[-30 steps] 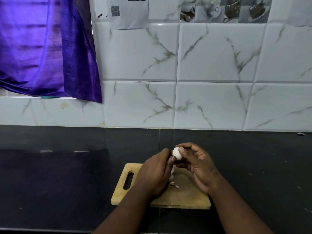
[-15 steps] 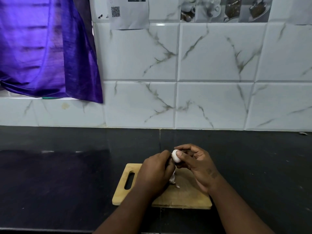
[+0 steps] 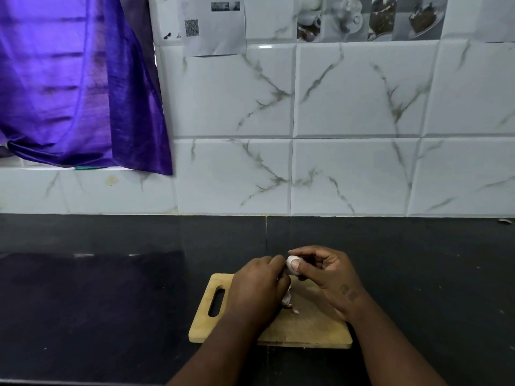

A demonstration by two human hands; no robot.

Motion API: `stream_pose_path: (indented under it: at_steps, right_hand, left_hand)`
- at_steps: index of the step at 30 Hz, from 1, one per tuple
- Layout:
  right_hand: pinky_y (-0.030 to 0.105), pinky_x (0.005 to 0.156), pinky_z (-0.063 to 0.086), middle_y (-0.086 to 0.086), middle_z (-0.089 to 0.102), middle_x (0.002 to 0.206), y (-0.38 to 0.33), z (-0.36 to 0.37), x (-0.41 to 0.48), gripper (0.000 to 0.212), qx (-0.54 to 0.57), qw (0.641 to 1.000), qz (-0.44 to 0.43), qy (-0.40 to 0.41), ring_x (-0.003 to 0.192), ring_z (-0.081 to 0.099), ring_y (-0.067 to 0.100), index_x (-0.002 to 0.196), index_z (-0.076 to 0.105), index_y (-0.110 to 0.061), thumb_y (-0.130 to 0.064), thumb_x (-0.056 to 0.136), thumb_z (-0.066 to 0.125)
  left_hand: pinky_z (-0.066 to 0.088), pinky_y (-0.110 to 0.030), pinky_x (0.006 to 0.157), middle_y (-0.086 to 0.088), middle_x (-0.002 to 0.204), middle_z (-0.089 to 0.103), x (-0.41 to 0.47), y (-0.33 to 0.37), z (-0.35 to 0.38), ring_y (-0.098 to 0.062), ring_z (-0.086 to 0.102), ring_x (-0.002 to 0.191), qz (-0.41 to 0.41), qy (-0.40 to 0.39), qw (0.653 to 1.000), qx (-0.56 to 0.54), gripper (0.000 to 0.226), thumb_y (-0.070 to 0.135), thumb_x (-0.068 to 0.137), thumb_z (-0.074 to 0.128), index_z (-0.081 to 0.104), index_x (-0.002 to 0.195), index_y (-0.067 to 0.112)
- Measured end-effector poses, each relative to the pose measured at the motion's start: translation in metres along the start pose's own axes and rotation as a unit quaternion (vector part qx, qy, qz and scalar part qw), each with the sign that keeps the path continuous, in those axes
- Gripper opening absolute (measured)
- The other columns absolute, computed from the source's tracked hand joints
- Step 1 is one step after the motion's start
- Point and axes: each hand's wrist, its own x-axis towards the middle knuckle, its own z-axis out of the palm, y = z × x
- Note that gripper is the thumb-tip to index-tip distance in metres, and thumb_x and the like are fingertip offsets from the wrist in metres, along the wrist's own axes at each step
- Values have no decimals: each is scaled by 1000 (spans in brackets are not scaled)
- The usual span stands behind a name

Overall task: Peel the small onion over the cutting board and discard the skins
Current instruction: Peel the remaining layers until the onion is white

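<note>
A small pale onion [image 3: 289, 263] is held above the far edge of the wooden cutting board [image 3: 315, 327]. My right hand [image 3: 327, 274] pinches it between thumb and fingers. My left hand [image 3: 257, 288] has its fingertips against the onion's left side; its palm hides the contact. Pale loose skins [image 3: 288, 302] lie on the board just under my left hand, partly covered by it.
The board has a handle slot [image 3: 216, 302] at its left end and lies on a black countertop [image 3: 111, 288]. A white marbled tile wall [image 3: 348, 174] rises behind. A purple cloth [image 3: 69, 84] hangs at the upper left. A small scrap [image 3: 505, 220] lies at the far right.
Both hands with the onion have shifted slightly away from me, toward the far edge of the board. My right thumb now covers more of the onion.
</note>
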Motion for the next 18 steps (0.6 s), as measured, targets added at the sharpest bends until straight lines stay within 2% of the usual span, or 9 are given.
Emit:
stream_pose_path:
  at_steps: [3,6,11,15,18]
  right_hand:
    - [28,77,63,3,82,96,0,0,-1,17,-26,1000,-8,2,90,78,18,100,83,-15,-5,86,81]
    - [27,81,63,1,83,98,1,0,-1,19,-32,999,-12,11,94,78,15,100,84,-17,-6,85,82]
    - [23,85,62,-7,82,106,-1,1,-1,29,-4,1000,-12,12,101,76,10,107,81,-23,-4,85,81]
    - [32,91,62,-2,82,106,1,3,0,31,0,1000,-9,16,102,77,15,108,79,-20,-2,83,82]
    - [32,91,62,-2,82,105,2,2,0,28,-16,1000,-7,8,101,77,14,107,80,-20,-3,84,82]
  left_hand:
    - [24,-15,57,12,83,55,0,0,-3,-6,46,73,-27,15,1000,-2,10,35,101,51,53,91,33]
    - [27,-21,53,8,69,49,1,-6,-4,-10,47,64,-64,51,996,-31,24,28,100,51,45,77,30]
    - [43,-28,64,10,80,57,1,-3,1,-9,52,76,-30,16,998,-44,21,34,105,41,53,89,30]
    - [43,-28,68,13,85,53,-1,-4,1,-7,49,79,-5,-3,999,-49,11,36,103,39,46,94,35]
    - [48,-32,72,12,91,56,-1,-2,0,-8,51,82,-9,-17,999,-44,10,39,102,41,48,104,33]
